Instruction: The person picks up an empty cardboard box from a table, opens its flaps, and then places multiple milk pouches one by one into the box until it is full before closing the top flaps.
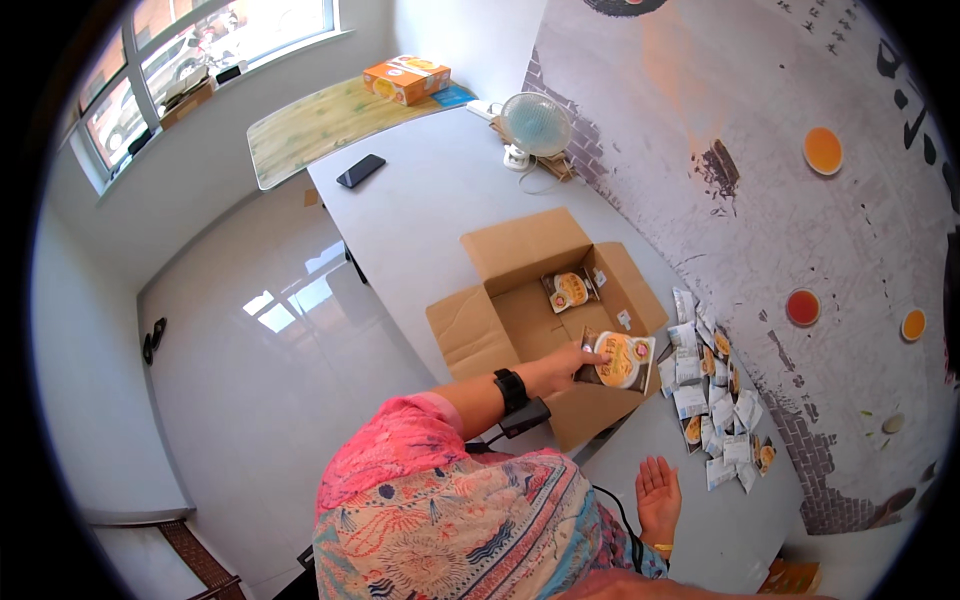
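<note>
My left hand (570,368), with a black band at the wrist, grips a food packet (622,360) by its left edge. The packet has a dark and white face with a bowl of orange food printed on it. It is above the near right part of an open cardboard box (465,330). Inside the box lies another such packet (571,290) against the far side. My right hand (657,497) is palm up over the table near its front, fingers stretched out, holding nothing. Nearest to it is a spread pile of small packets (715,390), most showing white backs.
On the grey table (400,215) are a black phone (361,171) and a small white fan (535,125) with a cord. A wooden-topped table (300,135) behind holds an orange box (406,79). A printed wall (720,250) borders the right side.
</note>
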Demonstrator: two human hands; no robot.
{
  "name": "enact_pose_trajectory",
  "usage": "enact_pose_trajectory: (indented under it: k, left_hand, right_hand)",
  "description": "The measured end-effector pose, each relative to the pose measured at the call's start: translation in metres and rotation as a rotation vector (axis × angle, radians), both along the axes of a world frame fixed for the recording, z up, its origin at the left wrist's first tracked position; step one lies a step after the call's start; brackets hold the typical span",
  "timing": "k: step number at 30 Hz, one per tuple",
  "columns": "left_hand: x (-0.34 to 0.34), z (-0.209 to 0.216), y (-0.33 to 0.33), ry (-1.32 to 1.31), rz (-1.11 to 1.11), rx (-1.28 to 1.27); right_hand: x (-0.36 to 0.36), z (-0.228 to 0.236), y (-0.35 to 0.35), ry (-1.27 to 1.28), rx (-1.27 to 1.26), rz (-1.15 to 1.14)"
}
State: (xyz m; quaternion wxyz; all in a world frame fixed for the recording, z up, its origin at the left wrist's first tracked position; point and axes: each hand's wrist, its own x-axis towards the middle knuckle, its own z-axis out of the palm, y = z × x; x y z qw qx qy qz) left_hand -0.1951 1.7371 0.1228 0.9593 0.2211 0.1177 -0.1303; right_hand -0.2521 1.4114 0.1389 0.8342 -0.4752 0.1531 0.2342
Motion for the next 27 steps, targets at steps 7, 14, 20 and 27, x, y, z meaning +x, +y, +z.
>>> enact_pose_trajectory:
  k: [7, 14, 20, 27]
  left_hand:
    - [0.028, -0.057, 0.043, 0.018, 0.049, 0.048]
    - [0.053, -0.109, 0.055, 0.417, 0.113, 0.121]
    - [0.081, -0.129, 0.041, 0.464, 0.118, 0.115]
    - [0.118, -0.165, 0.014, 0.420, 0.150, -0.049]
  right_hand:
    - [-0.001, -0.007, -0.011, 0.044, -0.008, -0.077]
    - [-0.015, -0.001, -0.013, -0.026, -0.027, -0.130]
    - [-0.028, -0.004, -0.019, -0.008, -0.057, -0.231]
    - [-0.039, -0.003, -0.028, -0.006, -0.134, -0.338]
